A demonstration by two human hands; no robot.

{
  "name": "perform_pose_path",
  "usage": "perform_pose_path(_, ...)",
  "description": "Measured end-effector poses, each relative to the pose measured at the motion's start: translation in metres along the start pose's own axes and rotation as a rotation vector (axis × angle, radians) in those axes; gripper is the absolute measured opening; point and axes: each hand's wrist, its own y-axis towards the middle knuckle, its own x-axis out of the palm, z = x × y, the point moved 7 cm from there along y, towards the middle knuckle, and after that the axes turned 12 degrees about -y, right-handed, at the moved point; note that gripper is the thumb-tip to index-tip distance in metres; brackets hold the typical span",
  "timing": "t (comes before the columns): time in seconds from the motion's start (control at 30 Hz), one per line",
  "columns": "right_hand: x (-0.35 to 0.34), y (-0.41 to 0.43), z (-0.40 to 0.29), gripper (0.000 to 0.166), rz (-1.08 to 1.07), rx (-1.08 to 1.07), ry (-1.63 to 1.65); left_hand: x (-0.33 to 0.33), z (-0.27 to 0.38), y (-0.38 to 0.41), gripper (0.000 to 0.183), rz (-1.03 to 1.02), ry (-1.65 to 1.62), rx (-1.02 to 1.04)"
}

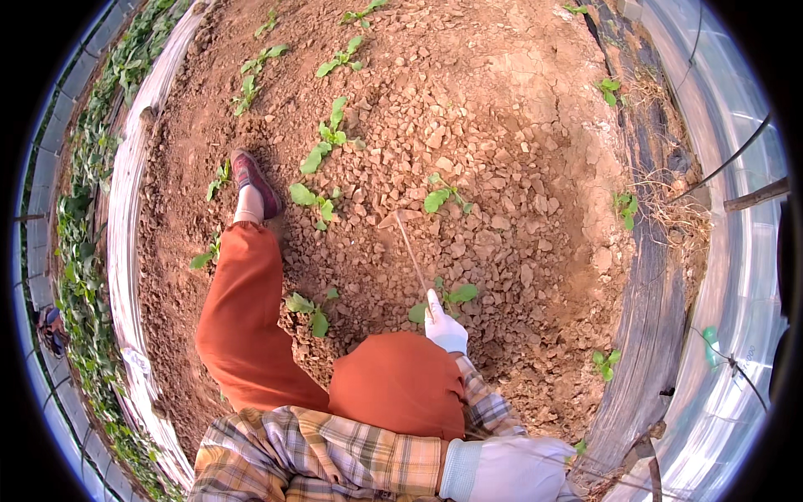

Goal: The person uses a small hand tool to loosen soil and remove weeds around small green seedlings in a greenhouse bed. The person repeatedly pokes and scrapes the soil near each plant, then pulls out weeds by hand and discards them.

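My right hand (445, 327), in a white glove with a pale blue cuff, is closed around the thin handle of a small hoe (414, 254). The hoe's blade rests on the cloddy soil, just left of a leafy seedling (438, 199). Another seedling (463, 293) stands right beside that hand. My left arm crosses my body, and my gloved left hand (517, 469) lies at the bottom, over the right sleeve; its fingers are not clear. Several more seedlings, such as one at the left (312, 312) and a larger one higher up (326, 141), grow in the reddish-brown soil.
My shoe (256, 182) stands beside a small seedling (218, 180). White plastic film (125, 251) runs along the left, with dense green plants (81, 251) beyond. Dark film (652, 301), dry roots (668, 201) and a clear plastic wall (746, 263) lie to the right.
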Motion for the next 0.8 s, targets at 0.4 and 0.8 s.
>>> perform_pose_path(0.4, 0.020, -0.065, 0.102, 0.054, -0.022, 0.315, 0.049, -0.014, 0.029, -0.023, 0.022, 0.254, -0.014, 0.588)
perform_pose_path(0.8, 0.015, -0.078, 0.099, 0.051, -0.064, 0.374, 0.125, -0.040, 0.034, -0.032, 0.020, 0.309, 0.032, 0.641)
